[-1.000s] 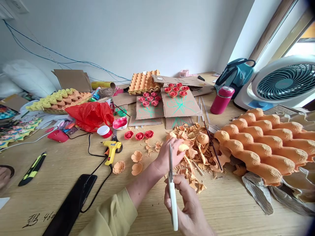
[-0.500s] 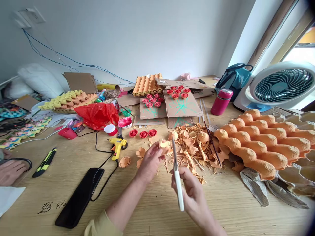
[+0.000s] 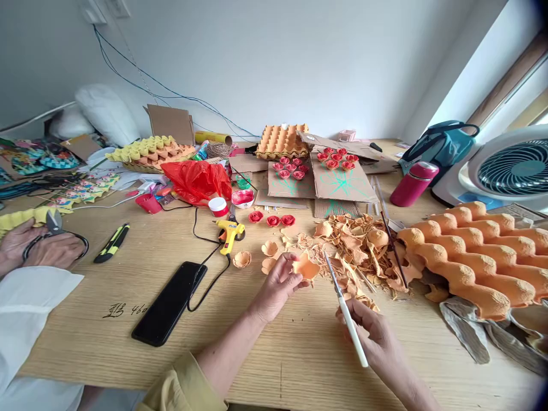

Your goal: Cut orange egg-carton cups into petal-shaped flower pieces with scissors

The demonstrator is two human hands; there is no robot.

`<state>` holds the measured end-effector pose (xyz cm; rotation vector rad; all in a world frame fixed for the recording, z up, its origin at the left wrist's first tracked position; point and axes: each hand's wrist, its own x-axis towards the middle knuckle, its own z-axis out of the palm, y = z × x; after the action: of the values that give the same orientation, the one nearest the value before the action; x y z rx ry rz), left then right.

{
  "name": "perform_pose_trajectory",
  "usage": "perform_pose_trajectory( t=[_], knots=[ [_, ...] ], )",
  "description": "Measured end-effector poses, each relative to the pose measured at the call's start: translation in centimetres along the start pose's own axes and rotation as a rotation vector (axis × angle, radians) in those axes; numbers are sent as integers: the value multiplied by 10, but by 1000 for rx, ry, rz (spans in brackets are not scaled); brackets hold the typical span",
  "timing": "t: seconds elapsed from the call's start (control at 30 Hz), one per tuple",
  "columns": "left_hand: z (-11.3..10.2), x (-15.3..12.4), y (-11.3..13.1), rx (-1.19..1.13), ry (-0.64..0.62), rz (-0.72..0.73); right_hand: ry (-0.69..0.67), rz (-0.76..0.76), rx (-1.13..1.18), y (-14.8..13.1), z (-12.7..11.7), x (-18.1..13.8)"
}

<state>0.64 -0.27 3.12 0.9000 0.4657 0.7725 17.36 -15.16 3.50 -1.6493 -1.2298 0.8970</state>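
Observation:
Between the thumb and fingers of my left hand (image 3: pixel 280 288) is an orange egg-carton cup (image 3: pixel 306 266) with a pointed, petal-like rim. My right hand (image 3: pixel 371 331) grips white-handled scissors (image 3: pixel 350 326), seen nearly edge-on, their blades pointing up and away from me. The blade tips are just right of the cup, apart from it. Left of my left hand lie cut petal cups (image 3: pixel 269 248) and a nested flower (image 3: pixel 242 259). Beyond the scissors spreads a heap of orange carton scraps (image 3: pixel 351 245).
An orange egg tray (image 3: pixel 466 257) is at the right, a yellow glue gun (image 3: pixel 231 235) and black phone (image 3: pixel 169 302) at the left. Red flowers (image 3: pixel 273 220) lie ahead. At far left, a co-worker's hands (image 3: pixel 53 248) hold scissors (image 3: pixel 55 224) and a yellow carton strip.
My head view has turned left. The cup in my left hand has tipped, so its pointed rim shows. The scissors have moved away from the cup. The co-worker's scissors have come into view.

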Motion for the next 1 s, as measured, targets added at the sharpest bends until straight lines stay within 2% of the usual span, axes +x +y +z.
perform_pose_trajectory(
  t=[0.1, 0.2, 0.33, 0.47, 0.63, 0.77, 1.0],
  knots=[
    [-1, -3, 5, 111, -5, 108, 36, -46, -50, -5, 2, 9],
    [-1, -6, 8, 121, -23, 146, 35, -82, -63, -15, 1, 28],
    [-4, -3, 8, -140, -8, 19, 18, -175, -34, -19, 1, 54],
    [-7, 3, 7, -471, 7, -168, 23, -175, 15, -7, 4, 63],
    [-7, 6, 9, -563, 53, -235, 11, -252, -134, 3, 2, 55],
    [-6, 5, 12, -494, 62, -171, -37, -254, -212, 1, 3, 53],
    [-4, -2, 19, -206, 105, 100, -85, -229, -221, 6, 7, 51]
  ],
)
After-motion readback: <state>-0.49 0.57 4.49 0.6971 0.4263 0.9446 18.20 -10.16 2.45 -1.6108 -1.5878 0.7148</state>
